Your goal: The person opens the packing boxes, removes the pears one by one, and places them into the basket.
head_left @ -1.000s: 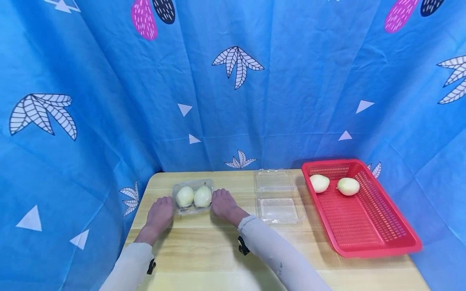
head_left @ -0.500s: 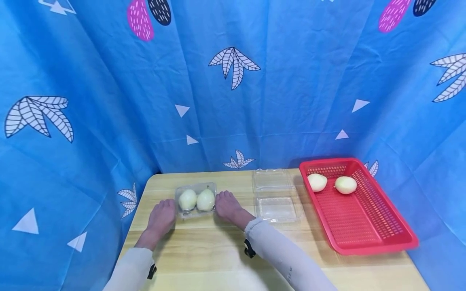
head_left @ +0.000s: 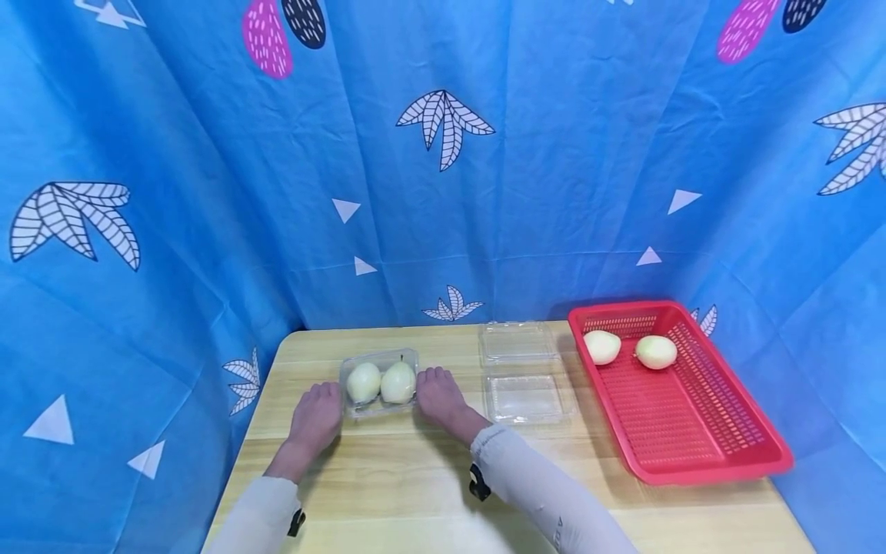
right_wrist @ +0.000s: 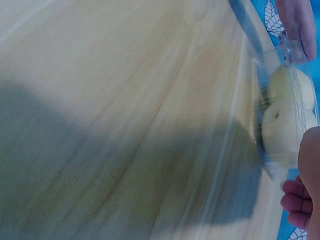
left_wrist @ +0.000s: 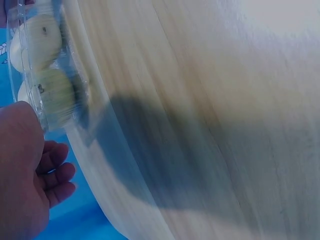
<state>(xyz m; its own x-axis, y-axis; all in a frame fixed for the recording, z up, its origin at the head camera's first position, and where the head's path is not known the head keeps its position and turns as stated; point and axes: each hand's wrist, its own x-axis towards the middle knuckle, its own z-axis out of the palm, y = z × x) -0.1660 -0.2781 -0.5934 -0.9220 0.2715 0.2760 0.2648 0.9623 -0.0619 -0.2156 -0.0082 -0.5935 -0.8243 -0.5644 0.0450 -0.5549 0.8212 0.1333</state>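
Note:
A closed clear plastic clamshell box (head_left: 379, 409) with two pale yellow-green pears (head_left: 398, 383) inside is on the left part of the table in the head view. My left hand (head_left: 317, 419) grips its left end, and my right hand (head_left: 441, 396) grips its right end. The left wrist view has the left hand (left_wrist: 22, 165) at the box's rim (left_wrist: 32, 100), its lower fingers curled beneath. In the right wrist view, the right hand (right_wrist: 305, 185) pinches the opposite end in the same way, and the pears (right_wrist: 282, 132) show through the plastic.
An opened clear clamshell box (head_left: 526, 398) lies right of centre on the wooden table (head_left: 388, 492). Beyond it, at the right, stands a red perforated basket (head_left: 681, 431) with two more pears (head_left: 656, 352) at its far end. Blue patterned curtain (head_left: 443, 215) surrounds the table.
Both hands have shifted the pear-filled box a little to the right and slightly toward me, keeping hold of its ends. The opened box and the basket stay in place.

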